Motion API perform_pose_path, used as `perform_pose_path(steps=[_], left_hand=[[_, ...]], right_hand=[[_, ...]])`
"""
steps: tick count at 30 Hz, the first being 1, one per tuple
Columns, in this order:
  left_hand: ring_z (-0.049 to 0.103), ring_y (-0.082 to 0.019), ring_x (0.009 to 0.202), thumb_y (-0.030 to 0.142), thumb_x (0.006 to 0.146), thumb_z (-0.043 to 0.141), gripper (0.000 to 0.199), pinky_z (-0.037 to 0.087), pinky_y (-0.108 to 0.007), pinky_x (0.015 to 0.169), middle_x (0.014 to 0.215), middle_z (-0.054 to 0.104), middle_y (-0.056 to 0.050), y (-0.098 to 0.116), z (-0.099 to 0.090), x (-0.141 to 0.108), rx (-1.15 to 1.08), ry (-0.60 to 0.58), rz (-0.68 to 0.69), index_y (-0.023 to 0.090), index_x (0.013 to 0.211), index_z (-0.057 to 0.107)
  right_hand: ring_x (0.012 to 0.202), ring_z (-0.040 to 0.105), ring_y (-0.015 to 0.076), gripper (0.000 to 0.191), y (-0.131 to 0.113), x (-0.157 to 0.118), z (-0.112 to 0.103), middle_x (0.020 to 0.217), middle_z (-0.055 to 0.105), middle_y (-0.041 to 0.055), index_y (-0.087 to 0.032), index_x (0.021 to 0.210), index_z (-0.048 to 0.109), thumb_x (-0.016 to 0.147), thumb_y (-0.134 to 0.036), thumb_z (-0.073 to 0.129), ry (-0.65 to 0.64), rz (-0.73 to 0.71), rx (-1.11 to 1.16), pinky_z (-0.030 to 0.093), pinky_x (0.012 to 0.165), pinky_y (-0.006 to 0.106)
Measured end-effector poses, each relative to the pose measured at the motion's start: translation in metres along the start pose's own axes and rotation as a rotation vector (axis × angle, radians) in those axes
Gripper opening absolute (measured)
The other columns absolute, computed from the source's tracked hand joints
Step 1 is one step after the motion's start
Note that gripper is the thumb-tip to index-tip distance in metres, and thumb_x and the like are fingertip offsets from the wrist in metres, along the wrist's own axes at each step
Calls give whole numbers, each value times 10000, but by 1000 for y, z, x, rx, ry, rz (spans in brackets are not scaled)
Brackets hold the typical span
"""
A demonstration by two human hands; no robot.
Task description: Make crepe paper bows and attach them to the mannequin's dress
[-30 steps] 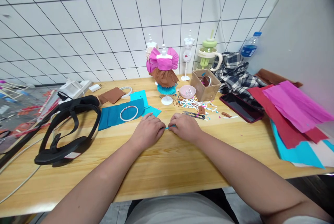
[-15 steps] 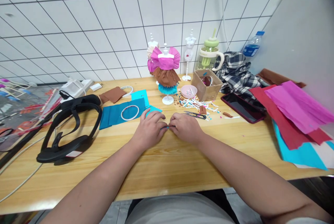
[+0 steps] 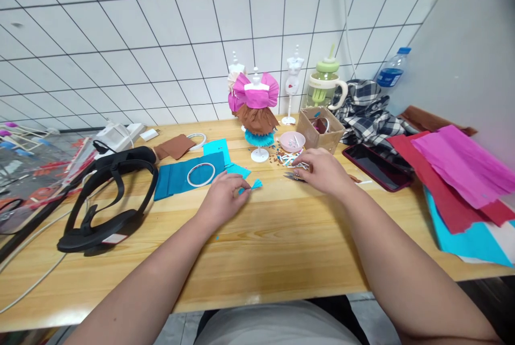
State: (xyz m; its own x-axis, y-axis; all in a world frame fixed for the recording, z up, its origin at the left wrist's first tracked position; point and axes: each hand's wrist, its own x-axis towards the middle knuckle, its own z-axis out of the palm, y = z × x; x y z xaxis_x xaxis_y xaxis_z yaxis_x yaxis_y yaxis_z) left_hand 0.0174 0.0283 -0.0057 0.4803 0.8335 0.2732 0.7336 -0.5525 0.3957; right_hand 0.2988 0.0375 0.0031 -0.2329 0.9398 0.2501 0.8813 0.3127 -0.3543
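Note:
Between the fingertips of my left hand [image 3: 223, 197] is a small gathered piece of bright blue crepe paper [image 3: 256, 184], its frilled end sticking out to the right. Dark thread snips [image 3: 294, 176] lie by the paper scraps, their pointed blades toward the left. My right hand [image 3: 325, 170] is over their handles, fingers curled down around them and hiding most of the tool. Just beyond the hands stands a small white dress form [image 3: 259, 155] wearing a pink top, a brown ruffle [image 3: 257, 119] and a blue fringe [image 3: 259, 138].
Blue paper [image 3: 173, 176] with a roll of tape [image 3: 201, 175] lies left, beside a black headset [image 3: 108, 221]. A pink bowl [image 3: 292, 142], white scraps [image 3: 287, 159], a cardboard box [image 3: 322, 133] and a phone [image 3: 378, 167] stand or lie right. Coloured paper sheets [image 3: 462, 168] cover the right edge.
My hands have parted. The right has moved right and forward onto the thread snips; the left keeps the blue paper, which now shows more. A tiny blue scrap shows on the table.

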Motion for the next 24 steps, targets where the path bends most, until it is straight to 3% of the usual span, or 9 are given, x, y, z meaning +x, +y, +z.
perform_pose_path(steps=[3,6,9,12,17,24], left_hand=[[663,-185,878,304,845,554,142,285,-497,1094,898,742,11,2,-1,0,-23,-47,-71,232,827,674],[669,-178,846,313,840,552,157,319,-466,1080,877,749,17,5,0,0,-43,-73,-102,233,829,686],[669,-177,789,337,838,538,200,477,-330,865,872,754,-7,6,-1,0,-74,-78,-154,226,843,704],[663,-175,751,352,830,535,222,470,-256,665,851,753,-17,6,-1,-1,-98,-75,-186,220,845,712],[647,-161,712,334,820,543,197,456,-246,636,818,743,-10,4,4,-2,-151,-58,-191,212,828,697],[616,-139,622,319,798,558,167,435,-227,564,732,712,-6,3,8,-1,-197,-32,-230,192,787,666]], right_hand=[[1041,523,229,203,2,-1,2,1072,657,53,-249,990,718,837,-336,619,-85,-23,-56,381,900,335],[1041,516,223,211,-10,-2,12,1057,654,61,-234,999,714,852,-329,597,-140,-37,-86,364,925,338],[1100,487,232,237,-21,-3,23,1156,624,64,-230,1040,700,856,-338,596,-117,-66,-115,343,967,365],[1165,448,245,193,-25,-1,31,1265,578,54,-244,1003,712,855,-306,604,-103,-84,-158,327,989,397],[1181,435,256,160,-22,5,38,1295,568,38,-245,886,738,870,-309,592,-119,-57,-190,343,949,411],[1198,430,260,178,-30,6,39,1304,563,86,-183,879,711,885,-211,535,-72,-82,-167,333,965,409]])
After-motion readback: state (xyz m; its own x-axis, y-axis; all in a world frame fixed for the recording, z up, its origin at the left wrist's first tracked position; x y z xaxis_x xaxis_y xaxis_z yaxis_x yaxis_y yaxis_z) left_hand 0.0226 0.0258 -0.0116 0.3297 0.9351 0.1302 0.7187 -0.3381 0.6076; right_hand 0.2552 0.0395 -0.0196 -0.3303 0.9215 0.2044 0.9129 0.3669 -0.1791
